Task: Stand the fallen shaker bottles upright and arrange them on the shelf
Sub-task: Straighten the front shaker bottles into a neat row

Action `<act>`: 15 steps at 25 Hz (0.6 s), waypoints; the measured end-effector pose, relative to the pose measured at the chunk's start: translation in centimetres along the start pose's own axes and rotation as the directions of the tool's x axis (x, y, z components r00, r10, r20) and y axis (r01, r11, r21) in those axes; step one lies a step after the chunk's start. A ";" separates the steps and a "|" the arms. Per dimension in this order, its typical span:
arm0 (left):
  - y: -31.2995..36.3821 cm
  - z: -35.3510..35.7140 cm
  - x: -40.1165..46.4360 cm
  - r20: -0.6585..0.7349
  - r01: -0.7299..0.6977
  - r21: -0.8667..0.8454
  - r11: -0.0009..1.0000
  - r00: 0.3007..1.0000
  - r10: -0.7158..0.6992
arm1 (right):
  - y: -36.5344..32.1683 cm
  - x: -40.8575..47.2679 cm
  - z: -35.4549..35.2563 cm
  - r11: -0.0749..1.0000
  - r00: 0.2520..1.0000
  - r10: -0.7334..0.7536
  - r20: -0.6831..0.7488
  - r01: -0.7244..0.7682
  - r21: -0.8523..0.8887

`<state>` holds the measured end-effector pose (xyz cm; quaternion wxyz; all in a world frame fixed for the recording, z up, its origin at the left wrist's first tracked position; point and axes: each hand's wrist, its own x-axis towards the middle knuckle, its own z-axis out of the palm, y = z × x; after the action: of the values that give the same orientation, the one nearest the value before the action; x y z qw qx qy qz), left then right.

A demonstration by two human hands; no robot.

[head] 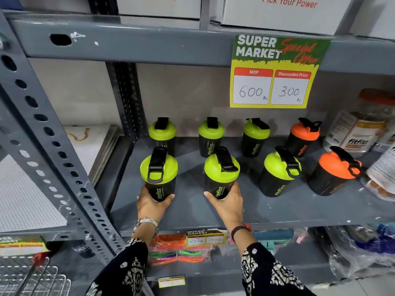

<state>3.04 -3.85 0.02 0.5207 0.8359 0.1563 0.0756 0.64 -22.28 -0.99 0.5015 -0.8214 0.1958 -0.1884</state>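
Grey metal shelf [192,212] holds eight shaker bottles, all upright, in two rows of four. Landmark: yellow-green price sign [275,71] taped to the shelf edge above, reading 600 and 300.

Back row, below the sign and to its left: green-lid bottle [162,133] far left, second green [210,135] left of the sign, third green [254,136] right under the sign, orange-lid bottle [302,137] just right of it.

Front row, nearer the camera: front-left green [159,174] well left of the sign, front-mid green [221,174] down-left of the sign, front green three [279,171] straight below the sign, front orange [333,174] below and right of it. Bottles stand apart, none touching.

Left hand [151,202] wraps the base of front-left green, fingers curled around it, thumb on the right side. Right hand [226,201] wraps the base of front-mid green, fingers curled around the body. Both bottles sit on the shelf surface or just at it; cannot tell if lifted. Watch on the left wrist, red-black band on the right, black-white patterned sleeves.

Right of the sign, at the shelf's far end: clear jars [359,129] with labels, blurred. Above the sign: white boxes [284,11] with red print. Lower shelf far under the sign: small price tag [205,238] and coloured bands [177,248] in packets.
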 end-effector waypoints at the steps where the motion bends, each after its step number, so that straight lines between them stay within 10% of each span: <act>1: 0.0 0.0 0.0 -0.002 -0.004 0.000 1.000 1.000 0.004 | 0.0 0.0 -0.1 1.000 1.000 -0.001 0.004 0.001 0.000; 15: -0.1 -0.2 -0.4 -0.029 -0.022 -0.008 1.000 0.999 0.022 | -0.1 -0.3 -0.2 1.000 1.000 0.020 0.006 -0.020 -0.015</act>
<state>2.61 -3.77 0.03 0.5208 0.8343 0.1543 0.0940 0.32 -22.28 -0.88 0.4977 -0.8237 0.2040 -0.1795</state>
